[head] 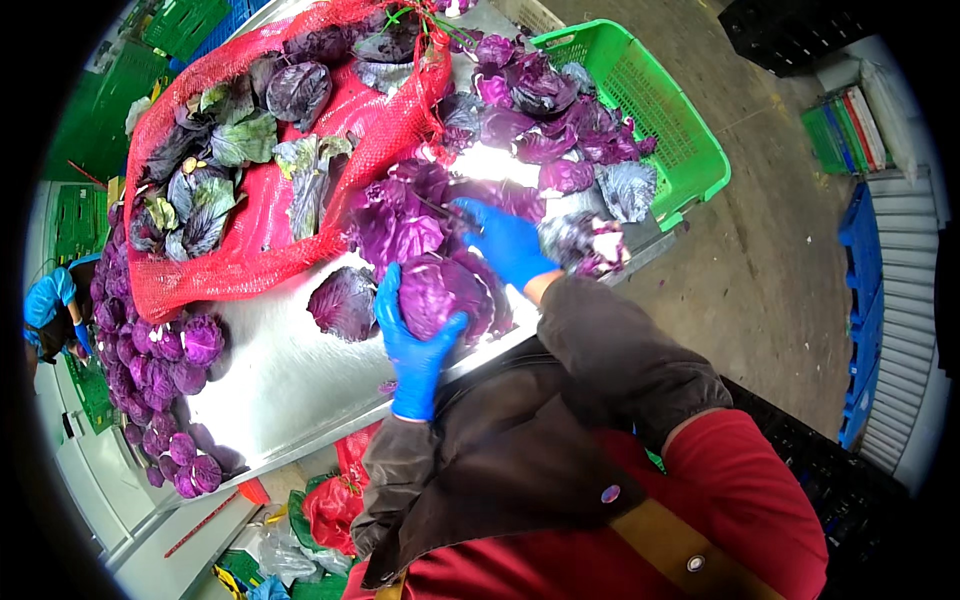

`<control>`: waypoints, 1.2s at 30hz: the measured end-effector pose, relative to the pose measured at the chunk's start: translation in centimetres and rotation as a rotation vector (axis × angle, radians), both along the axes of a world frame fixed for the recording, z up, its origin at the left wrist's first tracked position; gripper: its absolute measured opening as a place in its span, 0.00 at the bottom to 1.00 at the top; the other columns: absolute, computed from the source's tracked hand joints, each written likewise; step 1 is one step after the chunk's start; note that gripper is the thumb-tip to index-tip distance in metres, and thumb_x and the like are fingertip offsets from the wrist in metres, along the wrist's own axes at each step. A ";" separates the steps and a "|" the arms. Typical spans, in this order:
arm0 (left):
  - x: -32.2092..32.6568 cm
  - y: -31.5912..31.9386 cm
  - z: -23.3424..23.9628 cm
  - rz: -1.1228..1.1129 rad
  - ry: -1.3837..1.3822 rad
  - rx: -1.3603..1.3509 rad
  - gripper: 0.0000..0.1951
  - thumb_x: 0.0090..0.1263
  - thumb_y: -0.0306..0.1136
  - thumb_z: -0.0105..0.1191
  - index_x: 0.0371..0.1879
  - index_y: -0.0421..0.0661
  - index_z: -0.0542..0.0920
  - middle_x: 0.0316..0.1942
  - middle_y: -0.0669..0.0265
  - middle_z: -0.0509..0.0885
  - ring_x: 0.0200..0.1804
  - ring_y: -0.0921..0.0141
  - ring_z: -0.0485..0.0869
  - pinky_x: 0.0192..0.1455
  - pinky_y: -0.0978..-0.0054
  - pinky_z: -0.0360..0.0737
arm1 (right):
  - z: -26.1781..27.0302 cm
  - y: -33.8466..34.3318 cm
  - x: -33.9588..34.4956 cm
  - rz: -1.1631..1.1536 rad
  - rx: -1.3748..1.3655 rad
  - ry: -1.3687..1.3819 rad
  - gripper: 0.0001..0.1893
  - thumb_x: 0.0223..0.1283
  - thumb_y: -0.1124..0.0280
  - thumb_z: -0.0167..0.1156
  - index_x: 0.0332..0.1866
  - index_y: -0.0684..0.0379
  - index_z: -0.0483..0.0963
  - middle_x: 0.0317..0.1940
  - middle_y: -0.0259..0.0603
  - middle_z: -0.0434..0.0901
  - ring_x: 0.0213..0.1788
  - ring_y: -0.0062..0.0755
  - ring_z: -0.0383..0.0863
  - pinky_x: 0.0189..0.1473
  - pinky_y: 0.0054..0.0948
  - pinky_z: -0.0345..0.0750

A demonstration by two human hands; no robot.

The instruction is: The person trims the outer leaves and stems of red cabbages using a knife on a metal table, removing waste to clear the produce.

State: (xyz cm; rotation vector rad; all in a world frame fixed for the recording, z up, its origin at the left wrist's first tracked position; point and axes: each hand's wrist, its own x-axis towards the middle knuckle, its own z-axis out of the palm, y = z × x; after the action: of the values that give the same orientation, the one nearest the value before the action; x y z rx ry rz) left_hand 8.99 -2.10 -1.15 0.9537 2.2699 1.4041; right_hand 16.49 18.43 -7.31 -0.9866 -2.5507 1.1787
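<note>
My left hand (pixel 420 352), in a blue glove, holds a red cabbage head (pixel 439 296) from its near left side, near the edge of the metal table (pixel 277 352). Just above the head, my right hand (pixel 502 240), gloved too, is closed around a thin dark tool, perhaps a knife, that points left over loose purple leaves (pixel 405 225). Blur hides the tool's exact shape. One dark cabbage leaf (pixel 343 304) lies left of my left hand. Past my right wrist is a cut piece of cabbage with a pale stem (pixel 604 244).
A red mesh sack (pixel 262 277) holding dark heads and leaves spreads over the table's far left. Many small red cabbages (pixel 161 364) are piled at the left end. Trimmed leaves lie beside and over a green crate (pixel 675 135). A co-worker (pixel 56 300) bends at far left.
</note>
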 end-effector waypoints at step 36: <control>-2.4 9.3 2.1 -0.091 0.054 -0.209 0.59 0.41 0.50 0.79 0.72 0.36 0.60 0.68 0.45 0.67 0.69 0.50 0.69 0.71 0.59 0.68 | 10.2 1.3 2.8 -0.008 0.262 -0.079 0.35 0.70 0.42 0.50 0.76 0.50 0.58 0.28 0.50 0.84 0.30 0.54 0.84 0.32 0.49 0.77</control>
State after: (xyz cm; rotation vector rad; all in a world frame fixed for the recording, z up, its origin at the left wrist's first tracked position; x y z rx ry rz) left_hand 6.57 7.21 0.99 1.0228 2.3248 1.0906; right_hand 19.26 19.70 2.90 -0.9959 -2.6704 0.7901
